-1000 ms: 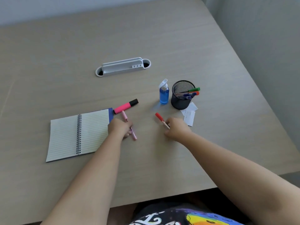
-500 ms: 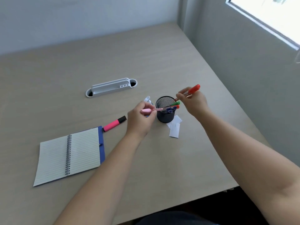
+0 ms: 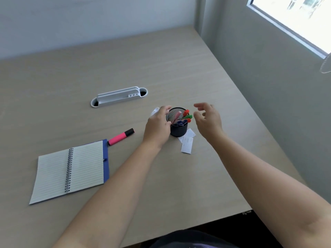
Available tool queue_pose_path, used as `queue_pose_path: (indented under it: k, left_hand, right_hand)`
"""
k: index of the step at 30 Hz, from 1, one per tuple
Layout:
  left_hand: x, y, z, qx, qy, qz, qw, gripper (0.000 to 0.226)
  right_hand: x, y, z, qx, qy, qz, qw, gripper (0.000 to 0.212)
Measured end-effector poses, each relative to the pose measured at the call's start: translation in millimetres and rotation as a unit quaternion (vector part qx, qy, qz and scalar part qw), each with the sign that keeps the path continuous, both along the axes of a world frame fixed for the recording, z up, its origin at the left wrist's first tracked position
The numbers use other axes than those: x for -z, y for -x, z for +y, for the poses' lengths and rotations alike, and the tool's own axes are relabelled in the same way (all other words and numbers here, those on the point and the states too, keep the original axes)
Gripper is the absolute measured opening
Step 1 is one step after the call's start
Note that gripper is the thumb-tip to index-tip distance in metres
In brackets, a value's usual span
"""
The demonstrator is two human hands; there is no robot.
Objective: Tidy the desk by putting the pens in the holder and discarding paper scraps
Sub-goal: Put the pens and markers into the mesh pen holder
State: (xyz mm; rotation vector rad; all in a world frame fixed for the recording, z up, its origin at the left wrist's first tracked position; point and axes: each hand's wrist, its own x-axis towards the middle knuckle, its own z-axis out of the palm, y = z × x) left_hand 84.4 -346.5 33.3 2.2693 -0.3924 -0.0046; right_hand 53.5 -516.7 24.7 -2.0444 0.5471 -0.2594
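Note:
A black mesh pen holder (image 3: 179, 131) stands on the desk. It holds a red-capped pen (image 3: 186, 112), a green one (image 3: 188, 116), an orange one, blue ones and a pink pen (image 3: 176, 116) that leans against the mesh. My left hand (image 3: 157, 127) cups the holder's left rim with thumb and fingers apart, its fingertips beside the pink pen's near end. My right hand (image 3: 208, 120) hovers just right of the holder, fingers spread and holding nothing. White paper scraps (image 3: 187, 144) lie against the holder's near right side. A pink highlighter (image 3: 121, 136) lies to the left.
An open spiral notebook (image 3: 71, 170) lies near left. A white cable tray (image 3: 119, 96) is set into the desk further back. A spray bottle's white cap (image 3: 155, 110) peeks out behind my left hand. The desk (image 3: 179, 185) ends at the grey wall on the right.
Both hands carried their pens to the holder. The red pen and the pink pen now sit in it, and my right hand has let go and opened.

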Motion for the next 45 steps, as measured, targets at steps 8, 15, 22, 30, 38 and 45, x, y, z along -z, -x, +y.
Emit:
queue_pose_path:
  k: [8, 15, 22, 30, 38, 45]
  left_hand:
    - [40, 4, 121, -0.114, -0.040, 0.048, 0.992, 0.022]
    - [91, -48, 175, -0.065, -0.252, 0.124, 0.957, 0.050]
    - [104, -62, 165, -0.009, -0.302, 0.098, 0.948, 0.053]
    - [88, -39, 144, -0.101, -0.071, 0.077, 0.989, 0.024]
    - [46, -7, 120, -0.119, 0.098, 0.076, 0.985, 0.026]
    - [3, 10, 100, -0.099, 0.160, -0.012, 0.982, 0.015]
  right_hand:
    - [40, 47, 58, 0.001, 0.044, -0.092, 0.995, 0.018]
    - [66, 31, 73, 0.121, -0.041, -0.007, 0.992, 0.053]
    - [77, -10, 47, 0.070, -0.035, 0.081, 0.994, 0.092]
    - [75, -24, 39, 0.034, -0.133, 0.059, 0.989, 0.073]
    - [59, -18, 39, 0.004, -0.154, 0.031, 0.988, 0.066]
    - [51, 21, 50, -0.078, -0.153, 0.014, 0.985, 0.068]
